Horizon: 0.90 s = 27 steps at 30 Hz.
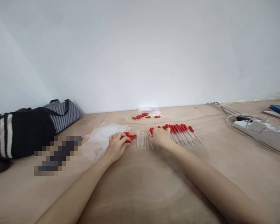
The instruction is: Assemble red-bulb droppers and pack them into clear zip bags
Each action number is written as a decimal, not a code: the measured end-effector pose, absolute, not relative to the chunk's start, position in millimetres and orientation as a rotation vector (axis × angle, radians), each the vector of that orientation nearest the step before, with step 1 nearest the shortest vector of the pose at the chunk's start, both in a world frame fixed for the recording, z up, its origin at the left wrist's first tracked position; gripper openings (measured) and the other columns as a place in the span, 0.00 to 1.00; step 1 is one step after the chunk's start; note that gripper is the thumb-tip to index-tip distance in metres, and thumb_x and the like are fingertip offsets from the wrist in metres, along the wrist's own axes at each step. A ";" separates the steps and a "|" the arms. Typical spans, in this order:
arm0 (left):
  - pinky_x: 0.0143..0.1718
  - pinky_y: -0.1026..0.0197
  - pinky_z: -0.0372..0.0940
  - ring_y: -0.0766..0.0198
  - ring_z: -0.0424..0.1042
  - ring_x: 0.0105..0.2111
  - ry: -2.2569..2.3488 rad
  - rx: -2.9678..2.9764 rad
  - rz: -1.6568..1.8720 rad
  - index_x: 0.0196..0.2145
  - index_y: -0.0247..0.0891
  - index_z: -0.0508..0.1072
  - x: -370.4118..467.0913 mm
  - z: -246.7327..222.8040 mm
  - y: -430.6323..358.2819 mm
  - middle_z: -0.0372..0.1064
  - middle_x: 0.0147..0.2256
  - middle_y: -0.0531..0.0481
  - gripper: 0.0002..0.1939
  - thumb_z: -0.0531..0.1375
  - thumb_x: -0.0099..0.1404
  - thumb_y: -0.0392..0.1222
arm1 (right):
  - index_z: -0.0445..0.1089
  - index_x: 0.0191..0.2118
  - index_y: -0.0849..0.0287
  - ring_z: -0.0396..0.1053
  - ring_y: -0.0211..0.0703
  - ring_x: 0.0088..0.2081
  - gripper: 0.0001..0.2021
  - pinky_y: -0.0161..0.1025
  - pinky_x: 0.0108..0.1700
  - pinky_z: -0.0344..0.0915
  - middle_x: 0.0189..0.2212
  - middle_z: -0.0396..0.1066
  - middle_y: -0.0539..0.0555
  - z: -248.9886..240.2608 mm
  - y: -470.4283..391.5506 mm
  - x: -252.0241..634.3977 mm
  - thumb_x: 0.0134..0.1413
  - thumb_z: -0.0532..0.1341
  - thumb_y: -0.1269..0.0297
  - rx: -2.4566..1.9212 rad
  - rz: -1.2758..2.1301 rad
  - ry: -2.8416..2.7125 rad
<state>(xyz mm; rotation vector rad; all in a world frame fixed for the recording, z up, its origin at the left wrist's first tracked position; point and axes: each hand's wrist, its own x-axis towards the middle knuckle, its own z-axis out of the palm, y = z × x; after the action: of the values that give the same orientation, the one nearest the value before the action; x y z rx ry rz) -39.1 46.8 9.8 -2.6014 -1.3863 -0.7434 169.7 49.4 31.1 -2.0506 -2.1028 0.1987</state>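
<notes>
Our forearms reach toward the far edge of the desk; left hand closes around red bulbs, right hand's grip hidden.

The tubes are clear and thin, lying side by side in 1 row. To their right lie the droppers, slanting close together, each with 1 red bulb at its far end. Loose red bulbs lie in 2 groups: 1 just left of the tubes, 1 farther back.
</notes>
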 end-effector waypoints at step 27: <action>0.37 0.60 0.63 0.62 0.68 0.34 -1.465 -3.064 -0.944 0.34 0.39 0.71 7.5 2.9 -5.3 0.69 0.33 0.50 0.08 0.59 0.54 0.38 | 0.70 0.34 0.54 0.62 0.39 0.35 0.10 0.45 0.45 0.44 0.30 0.69 0.51 -11.6 -30.0 246.8 0.53 0.52 0.67 -1.252 0.121 -2.309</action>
<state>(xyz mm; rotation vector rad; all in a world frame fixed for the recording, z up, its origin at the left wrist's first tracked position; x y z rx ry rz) 7.5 -5.3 2.9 -3.0638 -1.4653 -0.9435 246.8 -30.0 -11.6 -1.2518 -2.3088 0.1208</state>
